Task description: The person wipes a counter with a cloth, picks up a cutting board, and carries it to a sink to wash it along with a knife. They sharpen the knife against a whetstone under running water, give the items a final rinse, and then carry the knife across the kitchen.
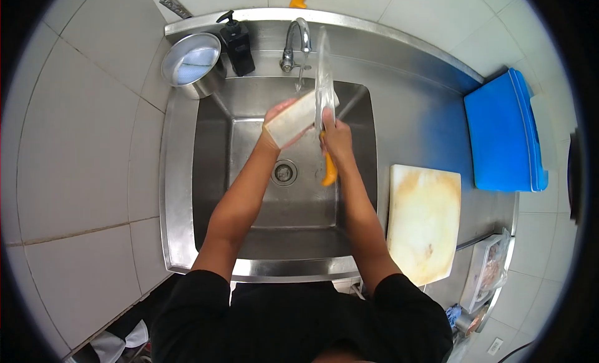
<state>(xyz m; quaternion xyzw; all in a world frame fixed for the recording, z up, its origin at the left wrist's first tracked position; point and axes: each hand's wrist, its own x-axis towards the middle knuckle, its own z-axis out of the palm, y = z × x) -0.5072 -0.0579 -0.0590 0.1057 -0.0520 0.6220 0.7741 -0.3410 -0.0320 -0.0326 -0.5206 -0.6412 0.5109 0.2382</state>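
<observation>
Over the steel sink, my right hand grips a large knife by its orange handle, blade pointing up toward the tap. My left hand holds a pale sponge pressed flat against the left side of the blade. Both hands are above the sink basin, a little above the drain.
A metal pot and a black soap pump bottle stand at the sink's back left. A worn cutting board lies right of the basin, blue boards farther right, a tray of wrapped food near the front right.
</observation>
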